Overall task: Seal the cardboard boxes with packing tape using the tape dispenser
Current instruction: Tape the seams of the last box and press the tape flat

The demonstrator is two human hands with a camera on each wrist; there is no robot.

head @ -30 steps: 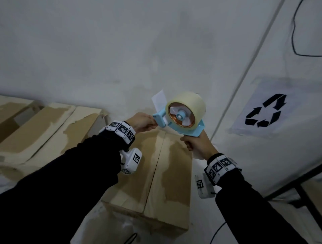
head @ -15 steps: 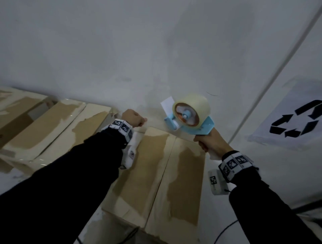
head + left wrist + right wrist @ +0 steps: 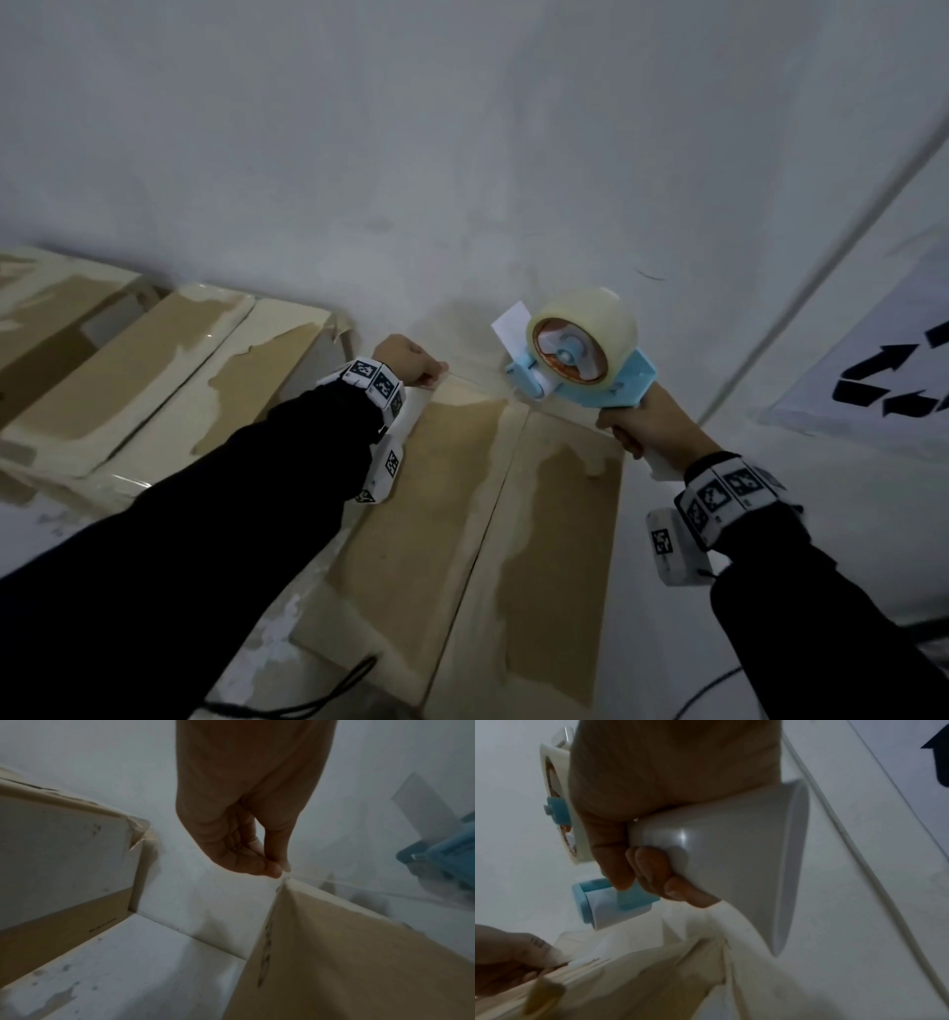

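A closed cardboard box (image 3: 462,514) lies in front of me, its centre seam (image 3: 482,539) running away toward the wall. My right hand (image 3: 647,426) grips the pale handle (image 3: 718,852) of the blue tape dispenser (image 3: 580,360), which hovers over the far end of the seam with its roll of clear tape (image 3: 590,324). My left hand (image 3: 411,360) is at the box's far left corner (image 3: 285,882), thumb and finger pinching the tape end (image 3: 285,870). A thin clear strand (image 3: 385,892) runs from it to the dispenser (image 3: 442,862).
More worn cardboard boxes (image 3: 154,370) stand to the left, one close beside the left hand (image 3: 64,862). A white wall (image 3: 462,154) rises right behind the box. A recycling sign (image 3: 883,380) and a white cable (image 3: 859,862) are on the right.
My left hand left the dispenser's front and moved left and down to the box's far left corner, drawing tape out. The dispenser came down toward the box's far edge.
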